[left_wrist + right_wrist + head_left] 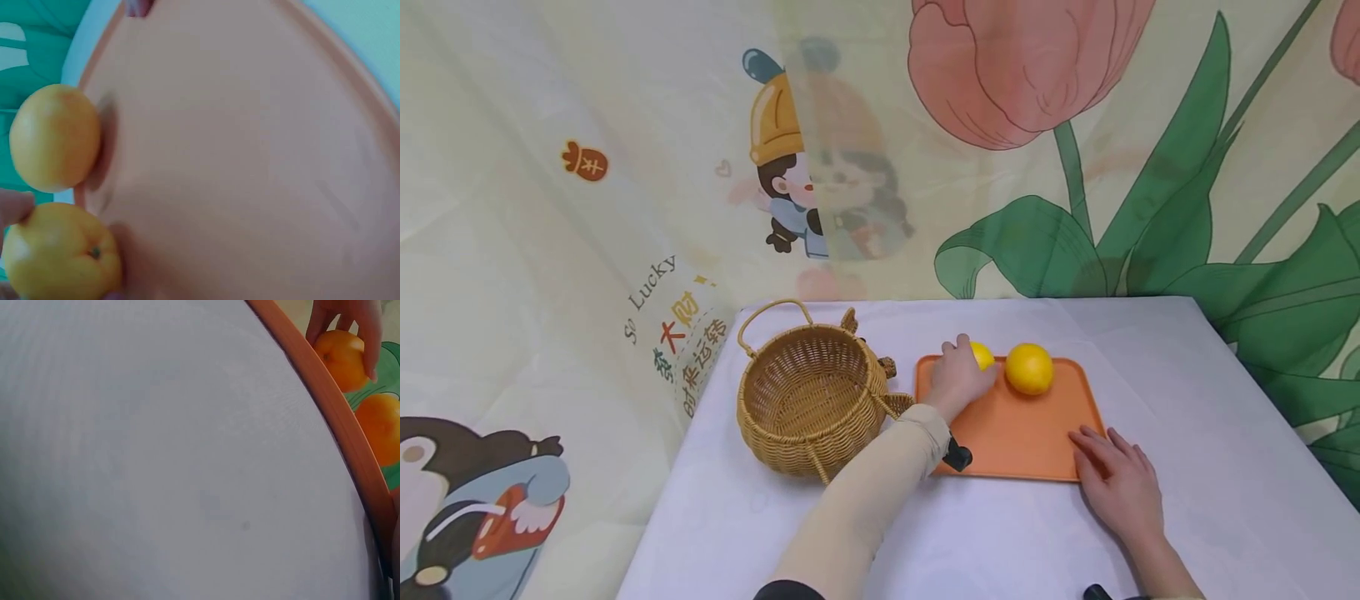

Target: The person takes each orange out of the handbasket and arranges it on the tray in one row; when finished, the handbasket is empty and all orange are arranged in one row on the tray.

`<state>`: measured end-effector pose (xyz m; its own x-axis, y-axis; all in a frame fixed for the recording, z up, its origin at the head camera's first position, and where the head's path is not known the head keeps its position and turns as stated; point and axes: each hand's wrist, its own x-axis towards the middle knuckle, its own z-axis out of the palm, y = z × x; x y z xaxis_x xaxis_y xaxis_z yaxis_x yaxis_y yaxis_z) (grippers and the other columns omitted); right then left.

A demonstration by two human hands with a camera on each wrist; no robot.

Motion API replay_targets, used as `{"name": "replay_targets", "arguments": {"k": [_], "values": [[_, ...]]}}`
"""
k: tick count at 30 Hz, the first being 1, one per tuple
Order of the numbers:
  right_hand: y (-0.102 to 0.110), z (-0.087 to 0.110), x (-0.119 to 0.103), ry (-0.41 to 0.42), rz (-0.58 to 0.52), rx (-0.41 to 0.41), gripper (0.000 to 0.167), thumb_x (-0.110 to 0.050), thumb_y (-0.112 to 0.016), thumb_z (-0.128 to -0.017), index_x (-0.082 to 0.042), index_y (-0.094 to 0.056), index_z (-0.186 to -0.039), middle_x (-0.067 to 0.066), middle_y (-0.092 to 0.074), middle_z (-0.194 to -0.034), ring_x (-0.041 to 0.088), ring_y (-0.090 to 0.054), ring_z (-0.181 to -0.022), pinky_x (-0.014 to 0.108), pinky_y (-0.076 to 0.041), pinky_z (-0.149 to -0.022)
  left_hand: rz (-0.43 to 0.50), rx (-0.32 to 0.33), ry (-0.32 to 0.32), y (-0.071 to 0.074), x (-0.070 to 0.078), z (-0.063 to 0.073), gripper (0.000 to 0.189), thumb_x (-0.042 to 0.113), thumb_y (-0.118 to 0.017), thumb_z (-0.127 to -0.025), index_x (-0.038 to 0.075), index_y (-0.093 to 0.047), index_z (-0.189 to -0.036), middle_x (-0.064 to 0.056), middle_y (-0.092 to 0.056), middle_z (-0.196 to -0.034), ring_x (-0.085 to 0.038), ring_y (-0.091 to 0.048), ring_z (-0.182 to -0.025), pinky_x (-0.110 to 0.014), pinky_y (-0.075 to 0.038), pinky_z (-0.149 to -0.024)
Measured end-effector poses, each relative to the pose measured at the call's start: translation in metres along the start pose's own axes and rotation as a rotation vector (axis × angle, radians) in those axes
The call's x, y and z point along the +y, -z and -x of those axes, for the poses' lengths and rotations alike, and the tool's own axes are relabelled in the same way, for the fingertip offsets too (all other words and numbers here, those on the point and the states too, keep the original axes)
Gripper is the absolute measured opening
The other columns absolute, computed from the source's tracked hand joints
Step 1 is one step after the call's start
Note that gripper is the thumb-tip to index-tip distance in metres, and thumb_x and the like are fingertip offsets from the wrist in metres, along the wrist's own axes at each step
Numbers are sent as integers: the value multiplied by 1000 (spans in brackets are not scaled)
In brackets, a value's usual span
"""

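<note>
My left hand reaches over the back left of an orange tray and grips an orange. From the right wrist view, the fingers come down from above around this fruit. Its stem end faces the camera in the left wrist view. A second orange sits just to the right, near the tray's back edge. My right hand rests at the tray's front right edge, fingers extended, fingertips at the rim, holding nothing.
A round wicker basket with a raised handle stands left of the tray, close to my left forearm. White cloth covers the table. Behind it hangs a printed backdrop with tulips and cartoon figures.
</note>
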<state>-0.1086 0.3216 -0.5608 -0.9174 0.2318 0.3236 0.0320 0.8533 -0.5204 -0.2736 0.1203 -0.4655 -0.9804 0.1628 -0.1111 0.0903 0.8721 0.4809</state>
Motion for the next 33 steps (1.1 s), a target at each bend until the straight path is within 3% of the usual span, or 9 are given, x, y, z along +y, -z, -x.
{"name": "replay_targets", "arguments": {"k": [4,10,15,33], "values": [[0,1,-1,3,1,3,31,-14,-65,-98,-3,-70,-127,23,-62,-135,50,-40,-136,62,-10,-119,31,27,13,-9,-2,-3,78,62,-61,-95,13,-41,-152,-13,-54,-131,-25,-62,-90,-36,-54,-79],[0,2,-2,0,3,2,31,-12,-66,-98,-3,-70,-127,23,-62,-135,50,-40,-136,63,-10,-119,45,23,12,-10,1,-2,84,61,-59,-96,10,-32,-158,-13,-51,-138,-26,-63,-92,-37,-54,-84],[0,1,-2,-2,-3,0,31,-12,-66,-98,-4,-70,-127,23,-62,-135,50,-40,-136,63,-10,-119,64,24,-3,-7,5,3,82,58,-63,-96,8,-35,-154,-13,-53,-134,-23,-61,-89,-35,-54,-78],[1,1,-1,-2,-10,1,31,-13,-66,-97,-4,-71,-126,23,-62,-135,50,-40,-135,64,-11,-119,63,-3,-1,-9,7,4,76,58,-62,-96,9,-42,-150,-10,-53,-131,-20,-57,-89,-32,-51,-75]]}}
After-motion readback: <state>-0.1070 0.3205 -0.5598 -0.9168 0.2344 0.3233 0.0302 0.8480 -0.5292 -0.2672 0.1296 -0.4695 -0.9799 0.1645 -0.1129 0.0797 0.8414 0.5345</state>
